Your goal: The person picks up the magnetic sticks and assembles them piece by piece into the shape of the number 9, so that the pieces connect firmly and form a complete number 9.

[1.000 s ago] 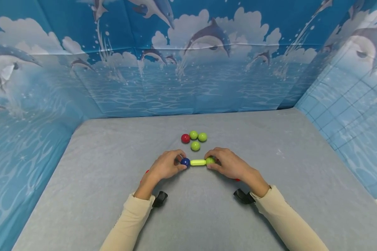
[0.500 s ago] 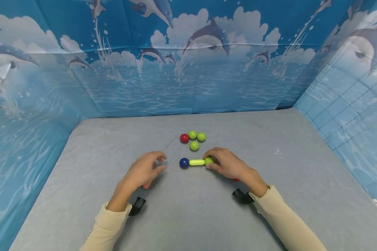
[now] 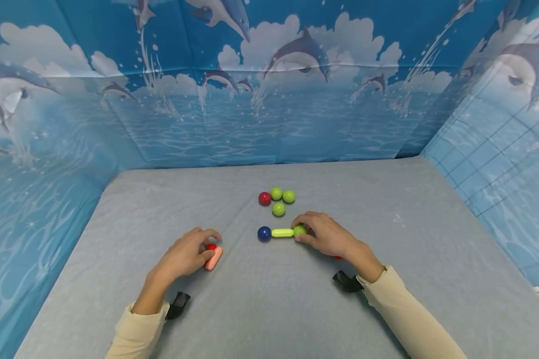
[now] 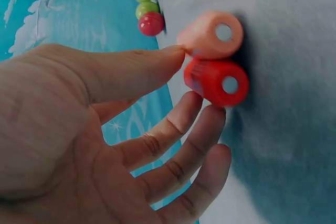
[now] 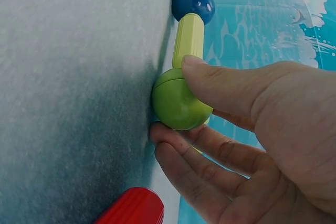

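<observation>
looking at the left hand, we find the salmon rod on the bench, just right of the thumb, its long axis running away from the person and leaning a little rightward, much as the forearm points. snug along its left side lies a red rod, toward the other fingers. we see the thumb touching the salmon rod and fingertips against the red one, but we cannot tell whether they are clamped on either. this hand is plainly the nearer; the right hand is well apart, fingers clamped on a green ball that a yellow-green rod joins to a blue ball. to us the salmon rod looks short, stout and pinkish-orange, a silvery round disc set in its near end, matching the red one's
</observation>
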Motion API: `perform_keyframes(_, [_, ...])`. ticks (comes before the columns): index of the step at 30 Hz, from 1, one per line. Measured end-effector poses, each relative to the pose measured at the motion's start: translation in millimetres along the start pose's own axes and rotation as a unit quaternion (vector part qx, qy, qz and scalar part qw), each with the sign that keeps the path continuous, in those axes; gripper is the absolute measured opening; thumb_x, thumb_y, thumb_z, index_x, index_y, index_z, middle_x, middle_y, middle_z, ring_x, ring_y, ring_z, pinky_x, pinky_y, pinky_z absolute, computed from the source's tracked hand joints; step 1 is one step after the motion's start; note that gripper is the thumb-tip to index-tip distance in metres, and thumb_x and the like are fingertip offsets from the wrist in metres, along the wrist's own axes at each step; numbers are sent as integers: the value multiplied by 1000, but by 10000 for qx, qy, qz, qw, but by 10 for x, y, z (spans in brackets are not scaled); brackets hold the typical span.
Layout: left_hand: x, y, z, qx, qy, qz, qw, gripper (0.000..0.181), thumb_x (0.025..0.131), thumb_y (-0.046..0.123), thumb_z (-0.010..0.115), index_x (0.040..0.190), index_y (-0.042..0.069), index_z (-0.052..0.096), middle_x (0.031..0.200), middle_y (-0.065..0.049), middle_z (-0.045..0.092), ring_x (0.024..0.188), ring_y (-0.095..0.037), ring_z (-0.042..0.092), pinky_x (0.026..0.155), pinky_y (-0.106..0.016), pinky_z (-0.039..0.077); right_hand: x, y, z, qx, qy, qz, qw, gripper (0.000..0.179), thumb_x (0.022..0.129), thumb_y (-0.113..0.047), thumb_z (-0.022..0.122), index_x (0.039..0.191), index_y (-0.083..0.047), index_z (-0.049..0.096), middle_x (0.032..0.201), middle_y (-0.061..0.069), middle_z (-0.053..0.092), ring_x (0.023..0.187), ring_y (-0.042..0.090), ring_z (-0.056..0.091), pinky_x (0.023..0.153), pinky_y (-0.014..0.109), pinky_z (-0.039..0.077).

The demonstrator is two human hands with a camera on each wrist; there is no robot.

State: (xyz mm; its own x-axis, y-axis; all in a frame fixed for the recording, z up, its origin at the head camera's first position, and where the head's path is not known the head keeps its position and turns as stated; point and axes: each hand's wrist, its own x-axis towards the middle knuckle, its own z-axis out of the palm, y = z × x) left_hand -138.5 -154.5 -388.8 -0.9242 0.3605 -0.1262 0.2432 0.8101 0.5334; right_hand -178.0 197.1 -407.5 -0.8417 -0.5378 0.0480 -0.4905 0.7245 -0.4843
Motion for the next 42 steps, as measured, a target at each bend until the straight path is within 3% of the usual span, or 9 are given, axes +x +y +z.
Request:
perform_keyframes(11, [-43, -95, 31, -19, -22, -293, 9996, 25, 95, 10, 65, 120, 12, 67, 105, -8, 61, 88, -18, 55, 71, -36, 46, -2, -16, -4, -35, -40, 57, 10000, 25, 93, -20, 73, 117, -12, 69, 105, 0, 67, 86, 11, 59, 79, 35, 51])
perform_keyframes(21, [47, -68, 25, 84, 7, -356, 9993, 19, 94, 9, 66, 113, 10, 68, 84, -3, 61, 69, -16, 51, 60, -31, 39, -12, -14, 7, -28, -33, 75, 10000, 25, 93, -20, 73, 117, -12, 69, 106, 0, 68, 88, 12, 61, 80, 36, 52])
perform_keyframes(28, [84, 17, -10, -49, 430, -121, 9990, 24, 93, 8, 66, 117, 8, 67, 92, -7, 63, 71, -16, 52, 60, -31, 42, -13, -15, 9, -28, -18, 76, 10000, 26, 93, -20, 73, 117, -12, 69, 106, 1, 68, 87, 11, 60, 80, 36, 52])
perform_keyframes(33, [130, 144, 14, -493, 595, 210, 9968, 22, 94, 8, 68, 116, 7, 68, 100, -7, 66, 75, -13, 61, 68, -33, 49, -20, -15, 14, -16, -31, 70, 10000, 26, 93, -20, 72, 117, -13, 68, 105, 0, 67, 87, 11, 59, 80, 35, 51])
perform_keyframes(36, [172, 229, 66, -772, 613, 321, 9946, 21, 94, 10, 69, 115, 7, 69, 100, -7, 69, 78, -12, 64, 70, -32, 52, -23, -13, 15, 5, -43, 59, 10000, 25, 93, -19, 73, 117, -13, 68, 105, -1, 67, 87, 11, 59, 79, 34, 51])
perform_keyframes(42, [262, 351, 211, -1241, 384, 434, 9906, 23, 93, 10, 70, 116, 8, 69, 101, -9, 69, 79, -13, 64, 63, -27, 53, -16, -16, 8, -23, -50, 43, 10000, 26, 93, -19, 72, 118, -12, 68, 105, 0, 67, 87, 11, 59, 79, 34, 51])
